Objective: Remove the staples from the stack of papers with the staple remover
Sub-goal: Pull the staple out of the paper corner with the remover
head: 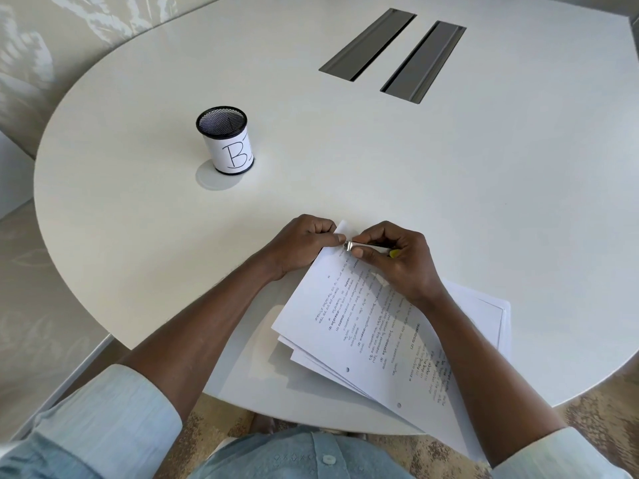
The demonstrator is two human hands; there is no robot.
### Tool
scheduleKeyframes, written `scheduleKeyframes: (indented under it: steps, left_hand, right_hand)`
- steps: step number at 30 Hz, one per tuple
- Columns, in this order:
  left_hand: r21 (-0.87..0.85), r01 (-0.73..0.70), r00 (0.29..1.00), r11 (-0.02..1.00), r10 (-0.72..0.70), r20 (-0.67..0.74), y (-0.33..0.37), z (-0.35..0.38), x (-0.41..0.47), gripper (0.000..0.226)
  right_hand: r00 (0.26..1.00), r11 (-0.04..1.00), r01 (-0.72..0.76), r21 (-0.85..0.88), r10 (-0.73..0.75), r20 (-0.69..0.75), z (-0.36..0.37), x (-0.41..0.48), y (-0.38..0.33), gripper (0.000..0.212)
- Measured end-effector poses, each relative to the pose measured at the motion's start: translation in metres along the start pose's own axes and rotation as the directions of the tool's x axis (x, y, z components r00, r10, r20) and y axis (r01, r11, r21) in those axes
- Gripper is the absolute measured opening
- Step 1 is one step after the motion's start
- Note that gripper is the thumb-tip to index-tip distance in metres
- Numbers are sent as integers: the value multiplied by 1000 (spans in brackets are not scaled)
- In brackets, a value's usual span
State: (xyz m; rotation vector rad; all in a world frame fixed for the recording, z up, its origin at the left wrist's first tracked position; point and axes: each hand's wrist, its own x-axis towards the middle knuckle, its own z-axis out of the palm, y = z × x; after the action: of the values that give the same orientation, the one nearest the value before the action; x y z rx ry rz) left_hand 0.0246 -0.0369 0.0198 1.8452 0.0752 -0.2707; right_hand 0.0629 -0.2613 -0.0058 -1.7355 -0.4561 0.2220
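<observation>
A stack of printed white papers [366,326] lies tilted at the near edge of the table, its top corner lifted. My left hand [301,243] pinches that top corner between thumb and fingers. My right hand [397,257] grips a slim silver staple remover [356,246] with a yellow end, its metal tip pressed against the paper corner right beside my left thumb. The staple itself is too small to see.
A black mesh pen cup [226,140] with a white label marked "B" stands at the left middle of the round white table [345,150]. Two grey cable hatches [394,53] sit at the back. More loose sheets [484,309] lie under the stack.
</observation>
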Motion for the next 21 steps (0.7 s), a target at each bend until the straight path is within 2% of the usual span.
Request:
scheduleKeyframes:
  steps: [13,21]
  left_hand:
    - [64,-18,999,998,20,-33,-2,2,0,51]
    - [122,-19,999,992,24,-44,-9,3,5,52]
  right_hand:
    - [998,999,38,-33,-36,56,0,2,3,17]
    - [990,996,90,13,-91,109,-1,1,2,19]
